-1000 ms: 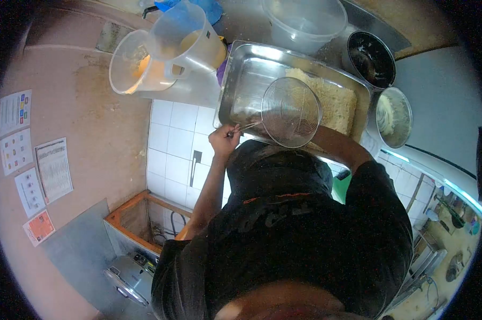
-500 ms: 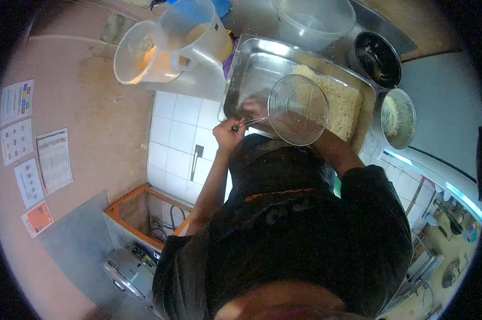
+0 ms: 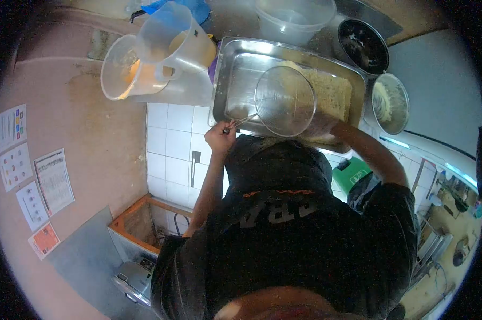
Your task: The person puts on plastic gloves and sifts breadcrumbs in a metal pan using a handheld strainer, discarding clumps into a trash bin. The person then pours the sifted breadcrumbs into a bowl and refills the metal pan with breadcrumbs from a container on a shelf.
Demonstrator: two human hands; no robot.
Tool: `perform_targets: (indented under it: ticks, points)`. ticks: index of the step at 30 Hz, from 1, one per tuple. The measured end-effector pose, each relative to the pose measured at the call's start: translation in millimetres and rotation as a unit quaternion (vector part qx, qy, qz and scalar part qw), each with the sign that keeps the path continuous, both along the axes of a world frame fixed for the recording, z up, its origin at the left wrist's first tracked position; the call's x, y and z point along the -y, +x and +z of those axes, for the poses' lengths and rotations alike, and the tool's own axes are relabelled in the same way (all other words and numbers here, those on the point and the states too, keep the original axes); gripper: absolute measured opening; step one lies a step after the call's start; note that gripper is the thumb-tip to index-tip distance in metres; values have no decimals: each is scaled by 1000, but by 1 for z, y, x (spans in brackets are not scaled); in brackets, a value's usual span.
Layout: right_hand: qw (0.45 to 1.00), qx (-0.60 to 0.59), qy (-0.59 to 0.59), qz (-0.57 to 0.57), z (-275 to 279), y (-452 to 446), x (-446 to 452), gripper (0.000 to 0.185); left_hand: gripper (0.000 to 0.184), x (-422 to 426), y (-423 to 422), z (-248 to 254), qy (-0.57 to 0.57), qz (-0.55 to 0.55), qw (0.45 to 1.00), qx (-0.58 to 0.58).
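Note:
My left hand (image 3: 220,137) is closed round the handle of a round wire skimmer (image 3: 285,98), at the near left edge of a deep steel tray (image 3: 241,80). The skimmer's disc of fine rings hangs level over the middle of the tray. Pale crumbs (image 3: 332,93) cover the tray's right half in a thick layer, while bare metal shows on the left. Low under the skimmer's right rim, my right hand (image 3: 317,127) is at the near side of the crumbs. Its fingers are blurred and partly behind the mesh.
Left of the tray stand two clear plastic jugs (image 3: 185,45), one holding something orange. A clear tub (image 3: 294,21) sits behind it. To the right are a black pan (image 3: 362,47) and a metal bowl (image 3: 390,104) with pale residue. A green bin (image 3: 349,173) is below.
My right hand has moved rightward from the tray's left part to the crumbs. The skimmer stays over the tray in my left hand. The whole view has shifted slightly.

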State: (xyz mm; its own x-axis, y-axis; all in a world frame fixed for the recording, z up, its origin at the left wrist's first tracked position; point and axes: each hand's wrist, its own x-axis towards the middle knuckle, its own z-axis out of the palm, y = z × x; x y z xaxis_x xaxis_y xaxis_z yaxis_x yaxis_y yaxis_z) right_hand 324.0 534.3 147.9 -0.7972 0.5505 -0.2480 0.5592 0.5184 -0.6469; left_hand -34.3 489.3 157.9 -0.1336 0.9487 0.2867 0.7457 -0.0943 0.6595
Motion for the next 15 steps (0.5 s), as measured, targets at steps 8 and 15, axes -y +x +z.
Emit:
perform_targets:
  ticks: [8,15]
  points:
    - [971,89,216,57,62,51,-6,29,21,-11,9,27,-151,61,983,-79]
    - [926,-339,-55,-157,-74,-35,-89,41,33,-12,13,50,-229,60,961,-146]
